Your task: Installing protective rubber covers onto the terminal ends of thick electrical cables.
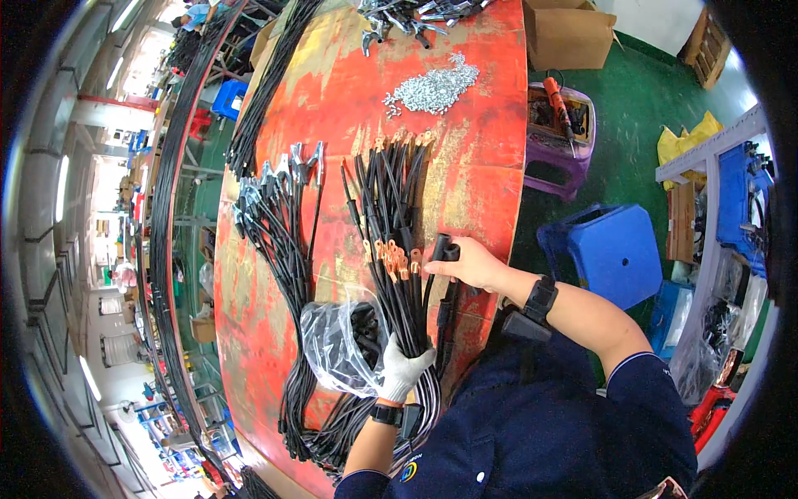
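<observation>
My left hand (404, 370), in a white glove, is closed round a bundle of black cables (407, 320) on the red table. Copper ring lugs (396, 258) cap many of these cables, and more lugged ends fan out beyond them. To the right of the lugs, my bare right hand (472, 264) pinches short black rubber sleeves (447, 248), with black cable hanging below them. Its fingers partly hide how sleeve and cable meet. Touching my left hand is a clear plastic bag (328, 353) with black pieces inside. Left of the bundle lie cables ending in silver clamps (287, 175).
A heap of small silver metal parts (436, 90) lies on the far part of the worn red table (482, 133). More clamps (420, 15) sit at its far end. Right of the table stand a blue stool (611, 254), a purple stool (559, 158) and a cardboard box (569, 37).
</observation>
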`<state>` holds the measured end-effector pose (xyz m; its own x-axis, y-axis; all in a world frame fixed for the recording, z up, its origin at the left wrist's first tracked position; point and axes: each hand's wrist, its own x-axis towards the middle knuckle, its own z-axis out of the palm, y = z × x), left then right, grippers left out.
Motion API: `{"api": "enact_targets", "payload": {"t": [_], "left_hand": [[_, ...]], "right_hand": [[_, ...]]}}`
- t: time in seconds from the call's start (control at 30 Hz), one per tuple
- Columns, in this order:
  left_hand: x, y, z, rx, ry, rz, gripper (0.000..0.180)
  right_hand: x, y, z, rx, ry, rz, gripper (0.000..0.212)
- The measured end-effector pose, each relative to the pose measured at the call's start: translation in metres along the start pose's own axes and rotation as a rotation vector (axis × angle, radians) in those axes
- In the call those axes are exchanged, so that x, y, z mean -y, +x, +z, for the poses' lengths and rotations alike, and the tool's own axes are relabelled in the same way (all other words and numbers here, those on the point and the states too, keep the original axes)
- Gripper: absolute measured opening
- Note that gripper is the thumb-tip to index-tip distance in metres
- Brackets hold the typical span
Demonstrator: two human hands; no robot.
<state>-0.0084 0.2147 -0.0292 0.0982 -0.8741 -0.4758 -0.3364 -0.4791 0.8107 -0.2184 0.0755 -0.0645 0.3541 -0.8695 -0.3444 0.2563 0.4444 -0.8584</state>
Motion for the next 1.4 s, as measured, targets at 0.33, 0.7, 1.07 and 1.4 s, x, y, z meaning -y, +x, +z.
{"api": "enact_targets", "payload": {"t": [0.33, 0.7, 1.07, 1.4], "left_hand": [[0.000, 0.000, 0.000, -0.001, 0.083, 0.012, 0.041], [0.004, 0.000, 0.003, -0.044, 0.090, 0.033, 0.039], [0.006, 0.004, 0.006, -0.225, 0.280, 0.131, 0.034], [0.008, 0.003, -0.013, 0.066, -0.071, -0.036, 0.047]], "right_hand": [[0.016, 0.000, -0.011, 0.126, -0.009, 0.015, 0.025], [-0.020, -0.016, 0.015, 0.324, -0.371, 0.206, 0.040], [-0.072, -0.029, 0.021, 0.687, -0.967, 0.072, 0.069], [-0.026, -0.017, -0.031, 0.074, 0.534, 0.264, 0.021]]}}
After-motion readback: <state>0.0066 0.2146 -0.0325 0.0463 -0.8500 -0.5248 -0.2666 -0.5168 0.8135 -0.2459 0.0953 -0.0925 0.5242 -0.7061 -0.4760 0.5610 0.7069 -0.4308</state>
